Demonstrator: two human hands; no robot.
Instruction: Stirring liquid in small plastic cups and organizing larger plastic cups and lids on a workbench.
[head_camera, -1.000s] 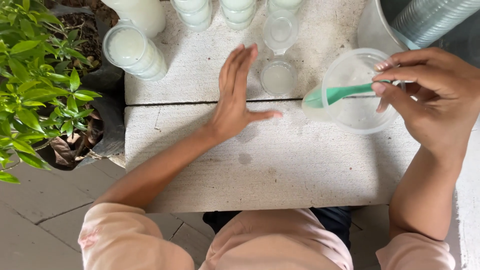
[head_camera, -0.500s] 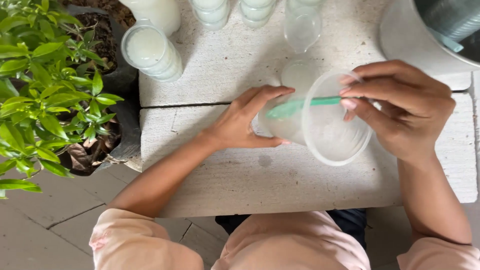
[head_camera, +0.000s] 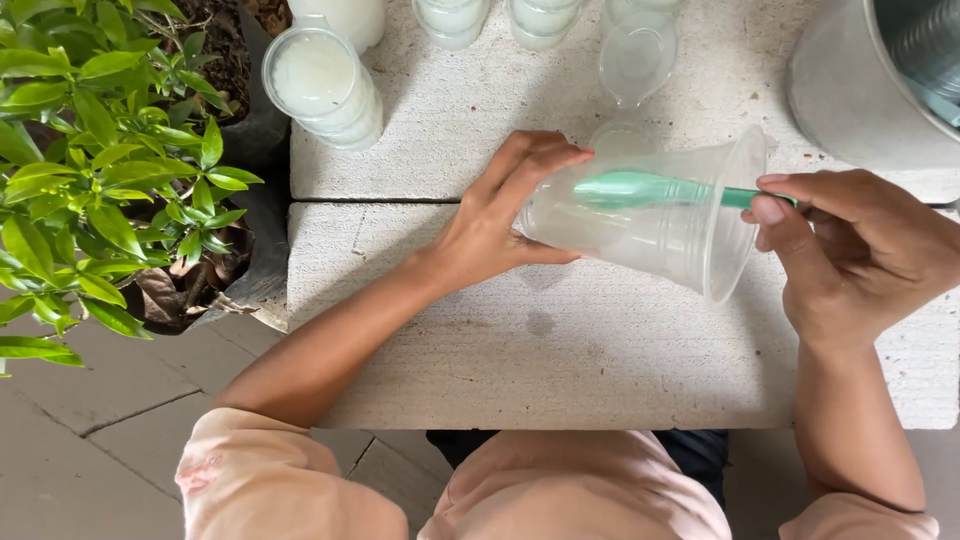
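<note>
My left hand (head_camera: 500, 215) grips the base of a clear plastic cup (head_camera: 650, 225), which lies tilted on its side above the pale stone table (head_camera: 560, 350), mouth facing right. A green plastic spoon (head_camera: 650, 188) reaches into the cup. My right hand (head_camera: 850, 250) pinches the spoon's handle at the cup's rim.
Several lidded cups of white liquid (head_camera: 320, 85) stand along the far edge. An empty clear cup (head_camera: 635, 60) stands just behind the held one. A metal bucket (head_camera: 880, 80) sits at the far right. A leafy potted plant (head_camera: 90, 180) is on the left.
The left hand moved from flat on the table to gripping the cup's base. The cup came leftward and tipped on its side, with the spoon now deeper inside.
</note>
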